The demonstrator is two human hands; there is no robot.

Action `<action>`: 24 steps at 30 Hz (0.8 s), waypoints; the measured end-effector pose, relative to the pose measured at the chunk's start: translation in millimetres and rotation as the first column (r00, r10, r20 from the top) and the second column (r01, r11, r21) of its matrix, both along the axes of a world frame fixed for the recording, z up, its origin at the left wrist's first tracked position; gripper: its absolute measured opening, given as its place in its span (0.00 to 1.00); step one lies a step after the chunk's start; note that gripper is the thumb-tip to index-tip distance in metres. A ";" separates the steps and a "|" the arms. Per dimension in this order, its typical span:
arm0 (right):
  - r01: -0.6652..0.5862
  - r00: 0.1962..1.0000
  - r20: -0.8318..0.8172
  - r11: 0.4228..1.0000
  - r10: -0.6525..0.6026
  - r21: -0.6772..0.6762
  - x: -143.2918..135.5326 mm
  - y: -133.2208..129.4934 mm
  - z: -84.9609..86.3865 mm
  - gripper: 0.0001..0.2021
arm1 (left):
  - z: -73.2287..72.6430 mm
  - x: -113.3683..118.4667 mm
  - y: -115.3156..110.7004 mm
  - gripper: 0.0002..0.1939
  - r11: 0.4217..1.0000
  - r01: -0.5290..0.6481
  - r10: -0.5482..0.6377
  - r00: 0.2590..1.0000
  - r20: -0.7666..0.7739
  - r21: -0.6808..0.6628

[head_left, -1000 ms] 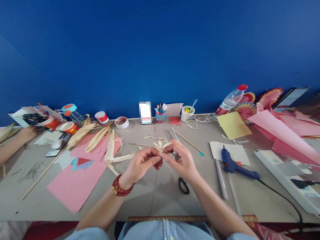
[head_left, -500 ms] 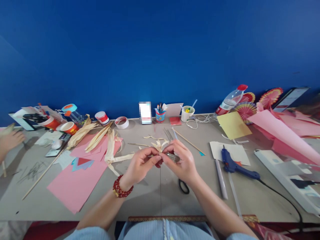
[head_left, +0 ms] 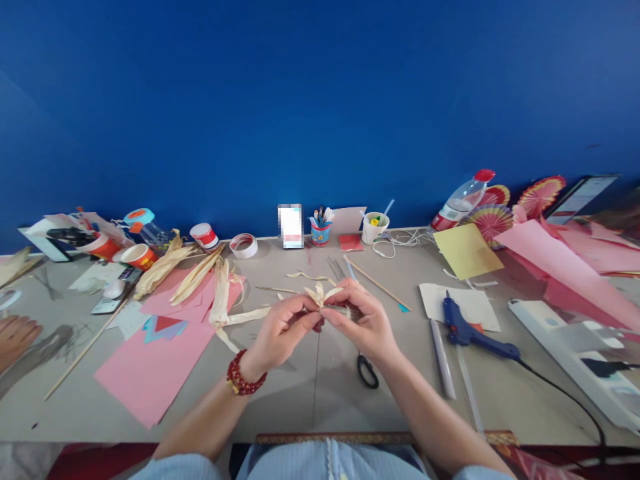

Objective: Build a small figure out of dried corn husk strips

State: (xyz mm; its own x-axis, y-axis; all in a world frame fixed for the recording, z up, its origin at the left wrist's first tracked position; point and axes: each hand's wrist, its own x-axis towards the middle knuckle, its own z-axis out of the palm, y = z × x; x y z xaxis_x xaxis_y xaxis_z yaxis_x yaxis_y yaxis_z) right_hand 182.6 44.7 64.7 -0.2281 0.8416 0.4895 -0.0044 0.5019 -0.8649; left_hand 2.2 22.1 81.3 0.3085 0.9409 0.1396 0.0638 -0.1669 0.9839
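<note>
Both hands meet over the middle of the table, fingertips pinched together around a small flower of pale corn husk. Its pointed petals fan upward above my fingers. My left hand, with a red bead bracelet at the wrist, grips the flower's base from one side. From the other side my right hand pinches the same base. Something dark red shows just under the fingertips, too small to name. Black-handled scissors lie partly beneath my right hand. A torn husk strip reaches toward my left hand.
Dried corn husks and pink paper lie at left. To the right are a blue glue gun, a white power strip and a plastic bottle. Another person's hand rests at the far left edge.
My hands stay almost in place, and the husk petals stand a little more upright and spread. The other person's hand has moved down and nearer the table's front.
</note>
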 end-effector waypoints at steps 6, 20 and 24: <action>-0.072 0.991 -0.125 0.985 0.053 -0.154 -0.5 1.9 -0.1 0.04 | -0.9 -1.4 1.3 0.10 0.986 -0.029 0.057 0.985 -0.166 0.162; -0.213 0.970 -0.176 0.932 0.166 -0.293 6.1 9.2 5.1 0.08 | 7.0 5.1 3.4 0.12 0.999 0.003 -0.003 1.000 -0.019 -0.036; -0.214 0.969 -0.187 0.930 0.163 -0.297 4.2 8.2 3.5 0.06 | 7.6 6.3 4.5 0.13 0.999 0.009 -0.007 0.999 0.041 -0.051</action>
